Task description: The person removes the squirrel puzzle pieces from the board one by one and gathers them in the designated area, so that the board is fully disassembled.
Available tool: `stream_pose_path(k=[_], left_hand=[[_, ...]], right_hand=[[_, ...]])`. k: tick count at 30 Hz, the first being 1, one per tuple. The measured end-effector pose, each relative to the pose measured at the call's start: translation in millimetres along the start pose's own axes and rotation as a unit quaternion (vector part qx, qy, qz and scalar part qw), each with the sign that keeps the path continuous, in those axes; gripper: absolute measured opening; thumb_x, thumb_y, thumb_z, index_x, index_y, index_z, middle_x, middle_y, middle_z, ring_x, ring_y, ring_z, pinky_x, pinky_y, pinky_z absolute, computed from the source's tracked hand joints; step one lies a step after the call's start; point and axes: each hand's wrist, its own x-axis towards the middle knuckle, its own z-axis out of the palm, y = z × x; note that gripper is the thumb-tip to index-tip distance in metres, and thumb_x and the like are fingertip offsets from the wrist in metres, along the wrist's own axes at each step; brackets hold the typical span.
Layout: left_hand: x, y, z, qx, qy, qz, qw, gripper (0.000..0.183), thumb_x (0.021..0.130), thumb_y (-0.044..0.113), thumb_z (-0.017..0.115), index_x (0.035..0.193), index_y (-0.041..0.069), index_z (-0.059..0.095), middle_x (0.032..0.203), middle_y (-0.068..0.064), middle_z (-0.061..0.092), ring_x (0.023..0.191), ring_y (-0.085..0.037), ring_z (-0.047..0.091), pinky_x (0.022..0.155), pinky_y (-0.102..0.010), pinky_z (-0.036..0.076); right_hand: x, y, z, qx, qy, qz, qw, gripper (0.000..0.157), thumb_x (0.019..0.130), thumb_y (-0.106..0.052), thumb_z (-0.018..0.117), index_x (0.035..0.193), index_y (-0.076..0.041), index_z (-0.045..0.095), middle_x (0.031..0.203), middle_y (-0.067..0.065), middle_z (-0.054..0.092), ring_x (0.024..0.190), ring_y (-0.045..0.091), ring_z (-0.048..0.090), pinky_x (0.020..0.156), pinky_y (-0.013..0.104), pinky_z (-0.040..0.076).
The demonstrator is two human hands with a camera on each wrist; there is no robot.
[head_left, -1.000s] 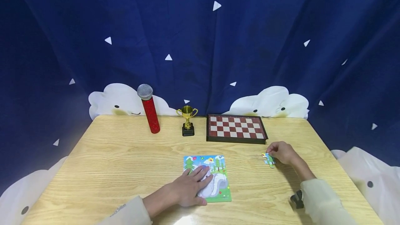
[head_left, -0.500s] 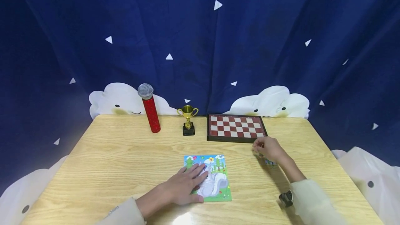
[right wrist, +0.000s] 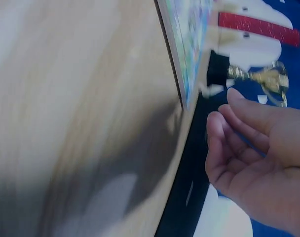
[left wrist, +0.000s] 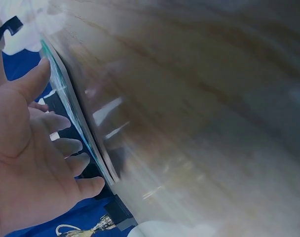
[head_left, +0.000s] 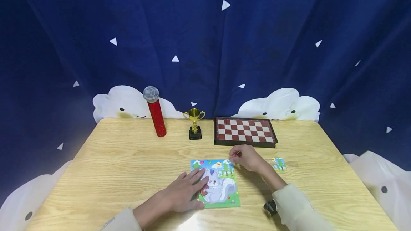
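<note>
One puzzle (head_left: 221,190), near middle of the surface (head_left: 128,159). Left hand (head_left: 179,194) is on it, fingers spread; right hand (head_left: 248,158) is curled at its far right corner, can't tell if it's pinching anything. Far side: 1 mic (head_left: 157,118), 1 trophy (head_left: 194,126), 1 board (head_left: 245,130).

Puzzle (head_left: 216,185): squirrel print, grey, green, blue. Chessboard (head_left: 245,131): maroon-white checks. Microphone (head_left: 156,116): red, silver. Trophy (head_left: 194,127): gold, black.
</note>
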Motion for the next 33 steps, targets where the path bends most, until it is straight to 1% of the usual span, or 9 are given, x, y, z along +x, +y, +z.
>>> stream_pose_path(k=[4,8,15,21,26,33], left_hand=[[-2.9,0.6,0.0,0.001,-0.001,-0.006,1.0000,0.075,0.089,0.057,0.051,0.150,0.017,0.030,0.158,-0.007,0.023,0.146,-0.028,0.022,0.110,-0.056,0.029],[-4.2,1.4,0.8,0.007,-0.004,-0.008,0.9999,0.074,0.090,0.056,0.050,0.150,0.017,0.031,0.158,-0.006,0.024,0.146,-0.027,0.023,0.110,-0.055,0.030],[-4.7,2.7,2.2,0.012,-0.010,-0.009,0.9998,0.073,0.091,0.057,0.048,0.150,0.017,0.030,0.159,-0.006,0.022,0.146,-0.026,0.022,0.111,-0.054,0.030],[-5.7,5.0,1.5,0.023,-0.014,-0.013,0.9996,0.073,0.091,0.057,0.047,0.150,0.018,0.029,0.159,-0.006,0.021,0.146,-0.026,0.022,0.111,-0.054,0.029],[-6.0,8.1,1.1,0.036,-0.013,-0.018,0.9991,0.073,0.091,0.058,0.046,0.150,0.018,0.029,0.159,-0.006,0.022,0.146,-0.026,0.023,0.111,-0.054,0.029],[-4.8,10.6,0.2,0.054,-0.024,-0.028,0.9978,0.072,0.091,0.058,0.046,0.150,0.020,0.030,0.159,-0.004,0.022,0.146,-0.024,0.023,0.111,-0.052,0.029]], right_hand=[[4.1,-11.2,14.7,0.012,-0.027,-0.030,0.999,0.007,0.085,-0.008,0.068,0.092,-0.005,0.068,0.079,-0.002,0.063,0.071,0.008,0.053,0.063,0.019,0.045],[7.2,-18.0,24.1,0.016,-0.040,-0.040,0.998,0.006,0.086,-0.008,0.067,0.092,-0.006,0.068,0.077,-0.003,0.061,0.070,0.008,0.052,0.063,0.019,0.044],[8.3,-23.9,34.4,0.025,-0.054,-0.022,0.998,0.008,0.083,-0.009,0.071,0.091,-0.006,0.067,0.074,-0.003,0.059,0.069,0.010,0.050,0.059,0.019,0.043],[7.3,-29.2,38.0,0.022,-0.052,-0.011,0.998,0.011,0.082,-0.008,0.072,0.091,-0.005,0.067,0.074,-0.002,0.057,0.068,0.010,0.050,0.059,0.019,0.042],[9.5,-29.0,40.3,0.021,-0.054,-0.003,0.998,0.012,0.083,-0.008,0.071,0.093,-0.005,0.065,0.073,-0.002,0.056,0.065,0.010,0.048,0.057,0.019,0.040],[11.4,-29.9,41.0,0.021,-0.056,0.005,0.998,0.010,0.085,-0.008,0.069,0.092,-0.005,0.062,0.071,-0.001,0.052,0.063,0.011,0.046,0.055,0.019,0.037]])
